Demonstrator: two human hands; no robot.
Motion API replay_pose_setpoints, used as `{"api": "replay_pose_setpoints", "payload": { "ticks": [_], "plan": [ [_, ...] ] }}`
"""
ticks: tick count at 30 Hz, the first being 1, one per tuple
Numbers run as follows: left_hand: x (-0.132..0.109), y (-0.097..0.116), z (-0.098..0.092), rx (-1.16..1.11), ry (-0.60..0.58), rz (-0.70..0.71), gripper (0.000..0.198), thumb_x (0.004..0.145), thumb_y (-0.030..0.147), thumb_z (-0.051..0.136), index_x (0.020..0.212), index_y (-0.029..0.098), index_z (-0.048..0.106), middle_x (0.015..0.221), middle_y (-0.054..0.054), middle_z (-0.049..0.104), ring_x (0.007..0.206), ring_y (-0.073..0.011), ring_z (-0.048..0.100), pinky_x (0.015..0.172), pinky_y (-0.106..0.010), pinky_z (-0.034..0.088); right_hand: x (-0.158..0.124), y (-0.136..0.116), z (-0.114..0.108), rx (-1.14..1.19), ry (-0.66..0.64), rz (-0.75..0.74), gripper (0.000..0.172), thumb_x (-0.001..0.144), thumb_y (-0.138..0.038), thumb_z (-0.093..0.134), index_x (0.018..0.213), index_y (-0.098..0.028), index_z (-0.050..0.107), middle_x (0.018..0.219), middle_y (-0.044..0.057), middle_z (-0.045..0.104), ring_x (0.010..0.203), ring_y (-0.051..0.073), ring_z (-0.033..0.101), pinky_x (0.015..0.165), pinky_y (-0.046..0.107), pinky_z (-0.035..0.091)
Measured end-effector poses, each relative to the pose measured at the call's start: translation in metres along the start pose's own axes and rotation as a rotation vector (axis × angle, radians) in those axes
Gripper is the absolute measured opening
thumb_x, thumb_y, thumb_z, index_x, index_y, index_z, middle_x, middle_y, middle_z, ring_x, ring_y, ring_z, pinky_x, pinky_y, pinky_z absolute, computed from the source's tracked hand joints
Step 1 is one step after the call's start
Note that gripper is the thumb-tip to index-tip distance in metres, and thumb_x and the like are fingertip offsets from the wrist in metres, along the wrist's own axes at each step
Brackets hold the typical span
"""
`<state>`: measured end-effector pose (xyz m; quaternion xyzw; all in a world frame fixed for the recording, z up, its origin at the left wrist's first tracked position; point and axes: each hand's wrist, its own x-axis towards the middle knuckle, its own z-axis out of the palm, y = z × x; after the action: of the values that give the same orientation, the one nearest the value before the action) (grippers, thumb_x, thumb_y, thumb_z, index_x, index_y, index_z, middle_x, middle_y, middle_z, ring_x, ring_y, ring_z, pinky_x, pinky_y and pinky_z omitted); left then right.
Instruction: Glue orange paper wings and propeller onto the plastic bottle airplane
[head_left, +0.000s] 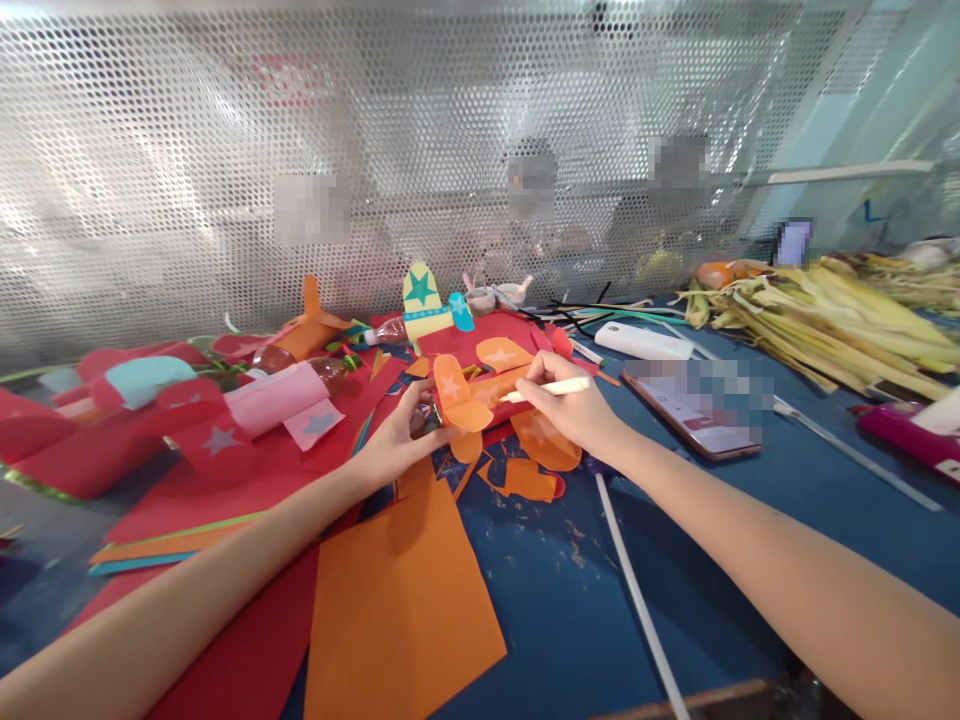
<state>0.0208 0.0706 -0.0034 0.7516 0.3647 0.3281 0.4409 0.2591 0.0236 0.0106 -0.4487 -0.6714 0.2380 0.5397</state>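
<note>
Clamping a cream pen (568, 385) in the right fingers (540, 371), aiming it at the orange paper craft (452, 392) over the tabletop (559, 610)! Spreading left fingers (412, 402) at its left end, hard to tell if gripping. Could crumple from pressing too hard, or skid from too loose a hold.

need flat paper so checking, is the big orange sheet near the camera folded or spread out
Spread out: the big orange sheet lies flat, its broad face showing and no fold visible across it.

R hand (576, 412) w/ wht pen (566, 386), L hand (397, 440) holding orng paper craft (466, 412)
</note>
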Motion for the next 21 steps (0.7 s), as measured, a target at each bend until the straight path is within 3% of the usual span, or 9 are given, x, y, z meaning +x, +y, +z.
{"api": "replay_pose_setpoints", "payload": {
  "ticks": [12,21],
  "plan": [
    [-0.0006,-0.0022,-0.0010,0.009,-0.003,0.019,0.060,0.076,0.044,0.068,0.122,0.020,0.037,0.114,-0.008,0.052,0.101,-0.0214,0.061,0.088,-0.035,0.050,0.0014,-0.0020,0.0000,0.002,0.086,0.037,0.024,0.080,-0.028,0.056,0.063,-0.023,0.040,0.055,-0.006,0.042,0.052,0.012,0.039,0.052,0.027,0.027],
    [-0.0002,-0.0006,-0.0002,0.011,-0.005,0.017,0.060,0.076,0.043,0.068,0.121,0.021,0.037,0.114,-0.007,0.051,0.101,-0.0214,0.061,0.089,-0.035,0.050,0.0013,0.0001,0.0003,0.027,0.052,0.037,0.025,0.082,-0.031,0.056,0.064,-0.023,0.040,0.055,-0.006,0.040,0.052,0.011,0.039,0.052,0.027,0.026]
  ]
}}
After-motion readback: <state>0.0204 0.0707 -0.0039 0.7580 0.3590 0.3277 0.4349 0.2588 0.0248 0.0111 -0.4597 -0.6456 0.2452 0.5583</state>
